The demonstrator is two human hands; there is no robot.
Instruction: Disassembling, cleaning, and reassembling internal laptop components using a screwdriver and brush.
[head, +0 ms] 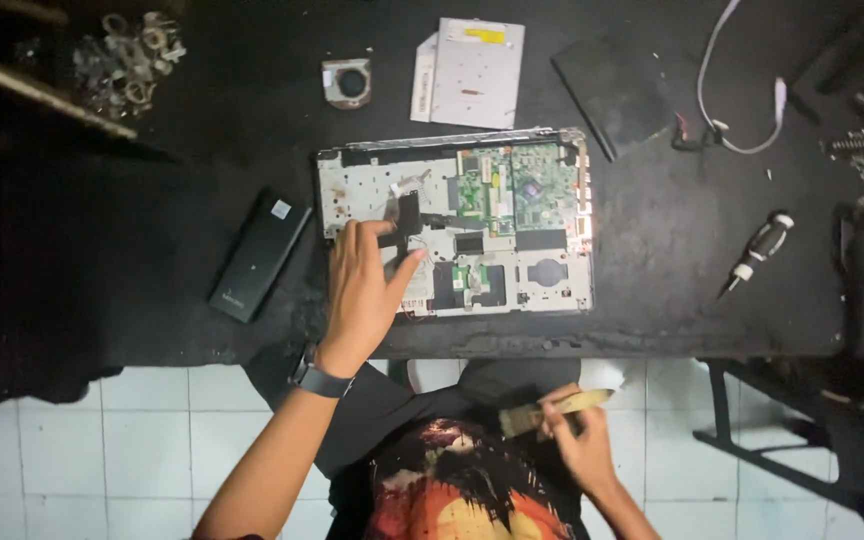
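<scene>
An opened laptop chassis with a green circuit board lies on the black table. My left hand, with a dark watch on the wrist, rests on the chassis's left part, fingers spread over it and thumb pointing right. My right hand is below the table edge, over my lap, gripping a small wooden-handled brush that points left.
A black battery pack lies left of the laptop. Behind are a silver optical drive, a small fan, a black flat panel and a white cable. A screwdriver lies right. Metal parts sit far left.
</scene>
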